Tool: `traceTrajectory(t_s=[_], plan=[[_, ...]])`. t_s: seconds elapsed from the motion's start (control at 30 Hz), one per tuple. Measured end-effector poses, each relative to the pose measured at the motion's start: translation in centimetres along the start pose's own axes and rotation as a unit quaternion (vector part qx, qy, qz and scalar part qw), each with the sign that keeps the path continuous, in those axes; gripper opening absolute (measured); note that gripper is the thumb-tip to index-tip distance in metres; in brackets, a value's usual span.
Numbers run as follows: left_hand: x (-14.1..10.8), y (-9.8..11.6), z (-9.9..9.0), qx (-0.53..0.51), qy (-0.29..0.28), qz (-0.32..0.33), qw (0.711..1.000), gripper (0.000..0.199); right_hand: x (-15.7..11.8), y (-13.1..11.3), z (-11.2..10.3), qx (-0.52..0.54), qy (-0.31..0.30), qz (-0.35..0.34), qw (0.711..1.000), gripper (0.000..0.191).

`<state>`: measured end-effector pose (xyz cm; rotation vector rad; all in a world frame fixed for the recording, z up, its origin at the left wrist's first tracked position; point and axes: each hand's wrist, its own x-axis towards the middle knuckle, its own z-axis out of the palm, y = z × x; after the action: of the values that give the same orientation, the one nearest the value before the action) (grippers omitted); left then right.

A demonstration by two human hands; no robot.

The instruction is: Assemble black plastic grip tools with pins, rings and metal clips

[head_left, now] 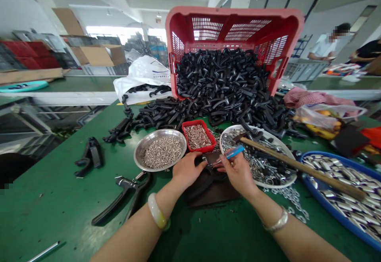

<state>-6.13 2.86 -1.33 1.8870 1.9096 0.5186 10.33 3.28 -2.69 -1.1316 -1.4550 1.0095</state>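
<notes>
My left hand (188, 171) is closed on a black plastic handle part (201, 184), its thumb and fingertips near the part's upper end. In my right hand (239, 173) is a slim screwdriver-like tool with a blue handle (235, 152); its thin shaft points left toward that end. Both hands meet over a dark flat plate (214, 200) on the green table. Just beyond them stand a red tray (213, 140) of small pins and a metal bowl (137, 159) of tiny metal pieces. An assembled black hand tool with a spring (126, 190) lies left of my left hand.
A red basket (235, 12) spills black handle parts across the back. On the right, a hammer (285, 159) rests over a white tray (293, 180) of metal parts, near a blue tray (309, 188) of metal pieces. A co-worker (323, 48) is at far right.
</notes>
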Motion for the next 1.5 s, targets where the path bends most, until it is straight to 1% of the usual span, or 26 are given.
traceTrajectory(t_s=[0.17, 0.33, 0.4, 0.43, 0.47, 0.53, 0.57, 0.6, 0.63, 0.7, 0.77, 0.87, 0.97, 1.0, 1.07, 1.1, 1.17, 1.2, 1.23, 1.27, 1.3, 1.33, 1.37, 1.4, 1.47, 1.5], plan=[[-0.1, 0.0, 0.0, -0.001, 0.005, -0.001, 1.0, 0.042, -0.1, -0.2, 0.1, -0.034, 0.001, -0.017, 0.999, 0.031], [-0.1, 0.1, 0.0, -0.008, 0.005, 0.002, 1.0, 0.042, 0.1, 0.1, 0.2, -0.017, 0.008, 0.009, 1.0, 0.028], [-0.1, 0.2, -0.1, -0.008, 0.002, -0.004, 1.0, 0.042, 0.3, 0.0, 0.2, -0.063, -0.001, -0.014, 0.998, 0.024], [-0.2, 0.3, -0.1, -0.007, 0.001, -0.008, 1.0, 0.041, 0.4, -0.2, 0.3, -0.121, -0.015, -0.04, 0.992, 0.022], [-0.2, 0.3, -0.1, -0.006, 0.002, -0.01, 1.0, 0.041, 0.5, -0.6, 0.4, -0.197, -0.035, -0.069, 0.977, 0.021], [-0.3, 0.4, -0.1, -0.003, 0.006, -0.011, 1.0, 0.041, 0.9, -1.7, 0.8, -0.349, -0.069, -0.116, 0.927, 0.021], [-0.3, 0.4, -0.1, -0.003, 0.007, -0.011, 1.0, 0.041, 1.2, -2.2, 1.0, -0.398, -0.077, -0.125, 0.905, 0.021], [-0.3, 0.4, -0.1, -0.002, 0.007, -0.01, 1.0, 0.041, 1.6, -2.6, 1.2, -0.417, -0.079, -0.125, 0.897, 0.021], [-0.3, 0.4, -0.1, -0.001, 0.008, -0.009, 1.0, 0.04, 1.9, -2.9, 1.3, -0.406, -0.076, -0.117, 0.903, 0.019], [-0.2, 0.3, -0.1, -0.001, 0.007, -0.008, 1.0, 0.039, 2.2, -2.9, 1.3, -0.334, -0.071, -0.09, 0.936, 0.016], [-0.1, 0.2, 0.0, -0.005, 0.011, -0.008, 1.0, 0.039, 2.1, -2.4, 1.2, -0.276, -0.058, -0.082, 0.956, 0.015], [-0.3, 0.2, 0.1, -0.013, 0.016, -0.007, 1.0, 0.038, 1.1, -1.4, 0.9, -0.241, -0.025, -0.11, 0.964, 0.015], [-0.6, 0.3, 0.0, -0.014, 0.019, 0.003, 1.0, 0.038, 0.0, -0.9, 0.6, -0.211, -0.013, -0.134, 0.968, 0.014], [-0.7, 0.4, -0.1, -0.013, 0.019, 0.004, 1.0, 0.038, -0.2, -0.9, 0.5, -0.218, -0.017, -0.148, 0.965, 0.014], [-0.8, 0.4, -0.3, -0.009, 0.015, 0.001, 1.0, 0.039, -0.6, -1.3, 0.4, -0.235, -0.054, -0.177, 0.954, 0.013], [-0.8, 0.4, -0.3, -0.008, 0.013, -0.001, 1.0, 0.039, -0.7, -1.7, 0.4, -0.221, -0.078, -0.177, 0.956, 0.013], [-0.8, 0.3, -0.3, -0.004, 0.015, 0.002, 1.0, 0.039, -0.5, -2.5, 0.4, -0.141, -0.104, -0.144, 0.974, 0.015], [-0.8, 0.3, -0.3, -0.003, 0.018, 0.003, 1.0, 0.038, -0.1, -2.9, 0.4, -0.091, -0.097, -0.124, 0.983, 0.017], [-0.7, 0.2, -0.2, -0.001, 0.021, 0.006, 1.0, 0.038, 0.5, -3.3, 0.4, -0.049, -0.076, -0.11, 0.99, 0.02], [-0.7, 0.2, 0.0, 0.003, 0.026, 0.009, 1.0, 0.037, 1.3, -3.6, 0.5, -0.024, -0.048, -0.107, 0.993, 0.022], [-0.8, 0.2, 0.2, 0.01, 0.032, 0.013, 0.999, 0.037, 2.3, -3.8, 0.5, -0.025, -0.018, -0.115, 0.993, 0.024], [-0.8, 0.3, 0.3, 0.018, 0.04, 0.018, 0.999, 0.038, 3.4, -3.9, 0.6, -0.054, 0.008, -0.126, 0.991, 0.024], [-1.0, 0.5, 0.4, 0.029, 0.05, 0.026, 0.998, 0.04, 4.7, -3.9, 0.6, -0.118, 0.026, -0.132, 0.984, 0.024], [-1.1, 0.6, 0.4, 0.039, 0.063, 0.036, 0.997, 0.041, 6.0, -3.8, 0.8, -0.209, 0.031, -0.128, 0.969, 0.024], [-1.4, 0.8, -0.2, 0.055, 0.094, 0.059, 0.992, 0.04, 8.4, -3.4, 1.1, -0.387, 0.007, -0.093, 0.917, 0.026], [-1.4, 0.7, -0.8, 0.062, 0.11, 0.065, 0.99, 0.036, 9.5, -3.3, 1.3, -0.446, -0.011, -0.071, 0.892, 0.027]])
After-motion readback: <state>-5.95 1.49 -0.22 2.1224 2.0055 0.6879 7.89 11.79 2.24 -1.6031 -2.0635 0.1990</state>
